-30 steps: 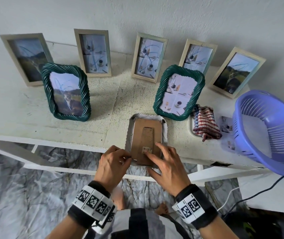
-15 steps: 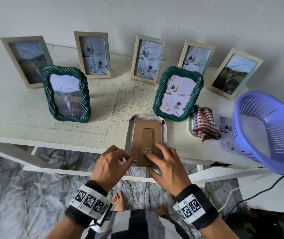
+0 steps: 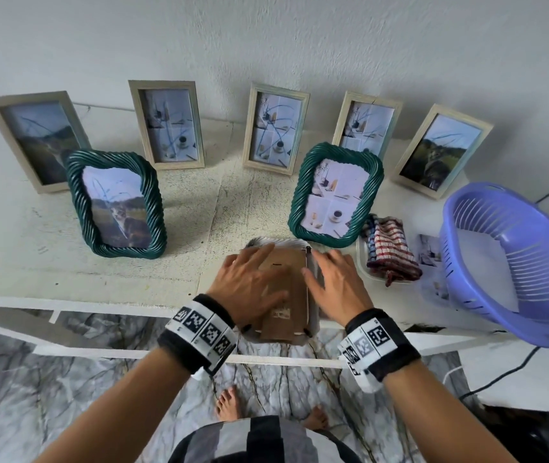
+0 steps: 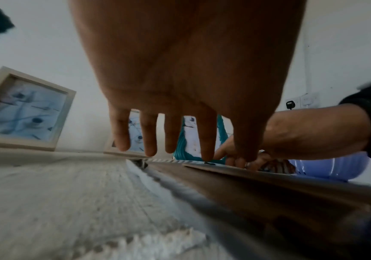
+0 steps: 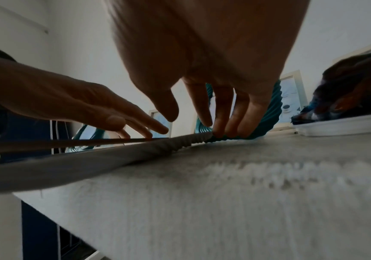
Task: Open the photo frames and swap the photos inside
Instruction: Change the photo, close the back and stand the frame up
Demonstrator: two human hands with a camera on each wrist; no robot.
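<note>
At the near edge of a white table (image 3: 66, 262), a white twisted-rim photo frame (image 3: 313, 315) lies face down, its brown cardboard backing (image 3: 291, 265) turned up and its near end jutting past the table edge. The person's left hand (image 3: 253, 282) lies flat on the backing with fingers straight and spread, gripping nothing. The right hand (image 3: 336, 285) rests with straight fingers along the frame's right rim, fingertips (image 5: 219, 130) touching the rim's far end; it holds nothing either. Just right of the frame, a striped red and white cloth (image 3: 388, 255) sits in a shallow white tray (image 3: 364, 269), with loose photos (image 3: 431, 259) beside it and a tilted purple plastic basket (image 3: 513, 262) at the table's right end. Beyond the hands stand two green twisted-rim frames, one at left (image 3: 76, 195) showing a cat, one at right (image 3: 303, 192) showing coffee cups. Farthest back, five pale wooden frames (image 3: 199, 121) lean against the white wall (image 3: 266, 38).
</note>
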